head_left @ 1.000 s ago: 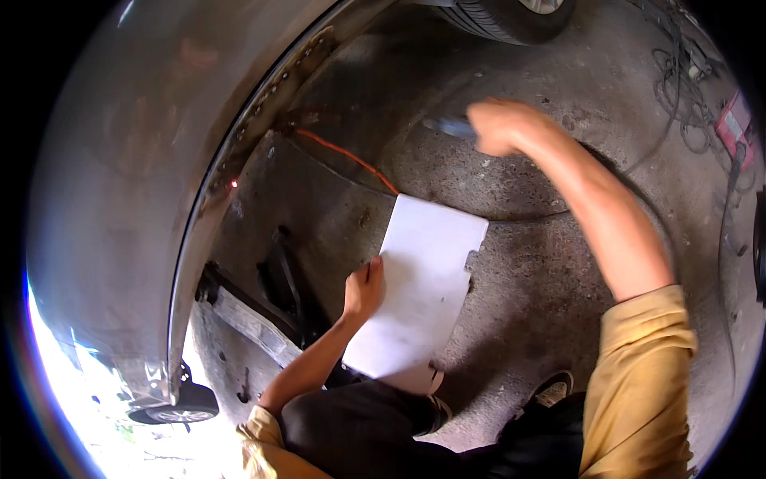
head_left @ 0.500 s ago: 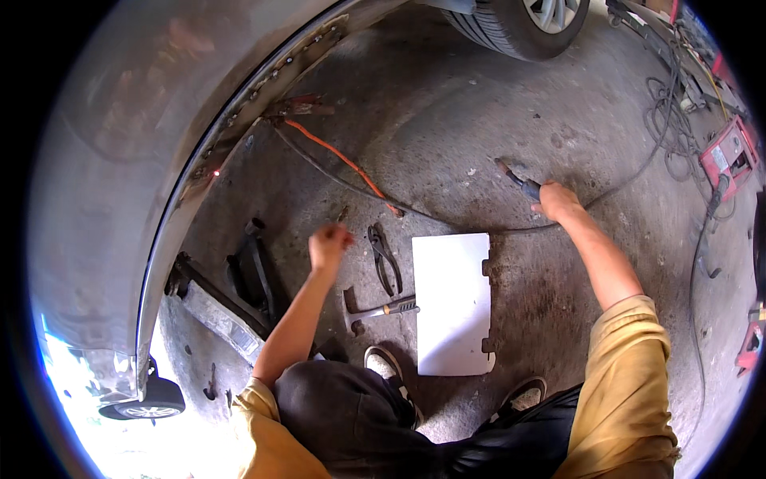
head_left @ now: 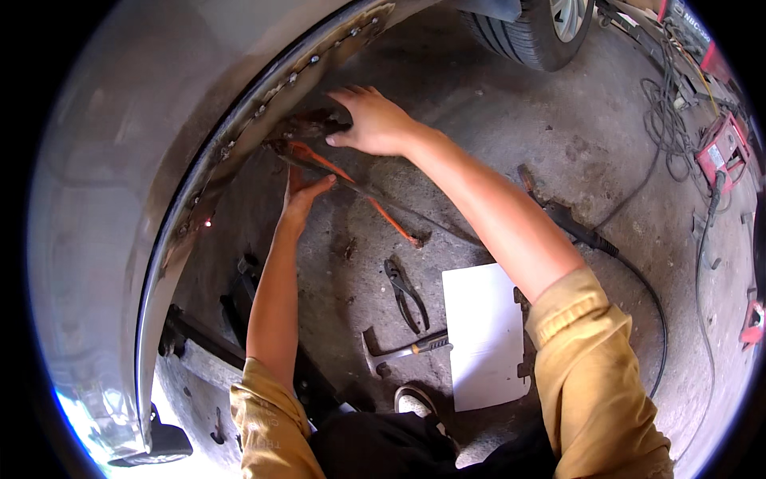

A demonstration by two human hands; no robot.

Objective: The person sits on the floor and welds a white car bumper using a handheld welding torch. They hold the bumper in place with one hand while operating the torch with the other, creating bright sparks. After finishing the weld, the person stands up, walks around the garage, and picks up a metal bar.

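Both my hands reach toward a dark, rusty piece [head_left: 315, 124] beneath the sill of a grey car [head_left: 104, 160]. My right hand [head_left: 371, 124] hovers beside it, thumb and fingers apart, with nothing visible in it. Lower down, my left hand [head_left: 299, 195] is raised with its thumb spread; its fingertips are partly hidden behind an orange strip [head_left: 331, 169] and a dark cable [head_left: 375, 199]. Whether they touch these I cannot tell. A welding torch [head_left: 562, 214] lies on the floor to the right, apart from my hands. Along the sill runs a seam [head_left: 291, 77] with several weld spots.
Pliers [head_left: 405, 295], a hammer [head_left: 407, 349] and a white sheet [head_left: 487, 335] lie on the concrete near my feet. Dark metal parts [head_left: 203, 343] sit at the left. A car wheel [head_left: 542, 32] stands at the back; coiled cables [head_left: 666, 112] and a red machine [head_left: 724, 148] are at right.
My right hand has let go of the welding torch and moved left to the sill. My left hand has risen toward the orange strip. A red glowing spot remains on the sill.
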